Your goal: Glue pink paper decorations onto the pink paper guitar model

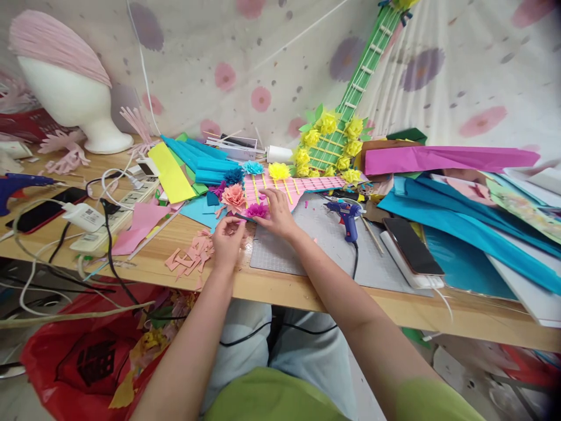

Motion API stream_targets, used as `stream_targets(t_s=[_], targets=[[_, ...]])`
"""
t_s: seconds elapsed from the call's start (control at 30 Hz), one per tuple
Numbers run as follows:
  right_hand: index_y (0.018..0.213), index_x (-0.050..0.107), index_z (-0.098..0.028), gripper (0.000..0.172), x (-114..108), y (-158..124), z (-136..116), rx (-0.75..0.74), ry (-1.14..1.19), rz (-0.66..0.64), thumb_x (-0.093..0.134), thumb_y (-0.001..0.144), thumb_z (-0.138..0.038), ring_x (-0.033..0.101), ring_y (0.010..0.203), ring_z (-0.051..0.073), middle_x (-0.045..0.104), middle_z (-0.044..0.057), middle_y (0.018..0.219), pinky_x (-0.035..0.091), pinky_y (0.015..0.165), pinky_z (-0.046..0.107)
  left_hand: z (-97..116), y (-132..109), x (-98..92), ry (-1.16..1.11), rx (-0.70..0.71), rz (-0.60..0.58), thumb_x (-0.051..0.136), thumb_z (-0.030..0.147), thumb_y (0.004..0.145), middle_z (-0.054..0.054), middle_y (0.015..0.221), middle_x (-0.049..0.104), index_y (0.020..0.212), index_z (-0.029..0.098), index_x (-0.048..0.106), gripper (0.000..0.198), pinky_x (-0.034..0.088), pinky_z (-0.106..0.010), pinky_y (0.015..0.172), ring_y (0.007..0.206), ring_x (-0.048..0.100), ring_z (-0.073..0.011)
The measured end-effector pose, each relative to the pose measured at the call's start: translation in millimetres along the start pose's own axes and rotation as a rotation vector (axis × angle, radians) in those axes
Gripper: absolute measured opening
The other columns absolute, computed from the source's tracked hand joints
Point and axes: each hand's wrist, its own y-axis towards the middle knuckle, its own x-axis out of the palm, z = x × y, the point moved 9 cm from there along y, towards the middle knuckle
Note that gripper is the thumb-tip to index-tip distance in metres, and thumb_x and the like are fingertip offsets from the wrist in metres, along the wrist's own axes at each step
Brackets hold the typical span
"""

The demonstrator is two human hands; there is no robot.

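Observation:
A small magenta paper flower (pixel 257 211) lies at the near edge of a pink paper guitar body (pixel 307 185), beside a salmon paper flower (pixel 234 197). My right hand (pixel 277 215) rests on the magenta flower, fingers pressed down over it. My left hand (pixel 228 235) is just left of it, fingers pinched at the flower's edge on something I cannot make out. A green guitar neck (pixel 363 67) with yellow paper flowers (pixel 328 123) leans up against the curtain behind.
A blue glue gun (pixel 347 217) stands on the grey cutting mat (pixel 324 245). A phone (pixel 412 247) lies to the right among teal and magenta paper sheets (pixel 447 158). Pink paper scraps (pixel 193 255), a power strip (pixel 118 210) with cables and a foam head (pixel 74 99) are on the left.

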Motion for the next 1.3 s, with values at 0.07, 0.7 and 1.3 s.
stream_targets(t_s=[0.07, 0.7, 1.3], targets=[[0.13, 0.042, -0.023, 0.066, 0, 4, 5, 0.029, 0.024, 0.015, 0.069, 0.072, -0.042, 0.041, 0.123, 0.031, 0.047, 0.014, 0.13, 0.033, 0.103, 0.051, 0, 0, 5.0, 0.056, 0.033, -0.051, 0.069, 0.028, 0.067, 0.0, 0.072, 0.061, 0.077, 0.018, 0.061, 0.016, 0.049, -0.021, 0.056, 0.059, 0.056, -0.0087], [0.126, 0.045, -0.021, 0.065, 7, 9, 29, 0.173, 0.131, -0.007, 0.07, 0.069, -0.04, 0.044, 0.119, 0.029, 0.051, 0.012, 0.126, 0.036, 0.101, 0.048, 5, 0, 24.9, 0.355, 0.124, -0.118, 0.063, 0.021, 0.069, -0.001, 0.07, 0.067, 0.076, 0.019, 0.065, 0.008, 0.049, -0.024, 0.058, 0.059, 0.06, -0.0118], [0.124, 0.046, -0.022, 0.062, 8, 7, 29, 0.182, 0.143, -0.002, 0.069, 0.068, -0.036, 0.045, 0.116, 0.028, 0.052, 0.011, 0.123, 0.037, 0.099, 0.047, 11, -1, 26.1, 0.437, 0.196, -0.081, 0.063, 0.021, 0.071, -0.001, 0.068, 0.065, 0.072, 0.019, 0.064, 0.002, 0.047, -0.026, 0.061, 0.06, 0.059, -0.0126]])
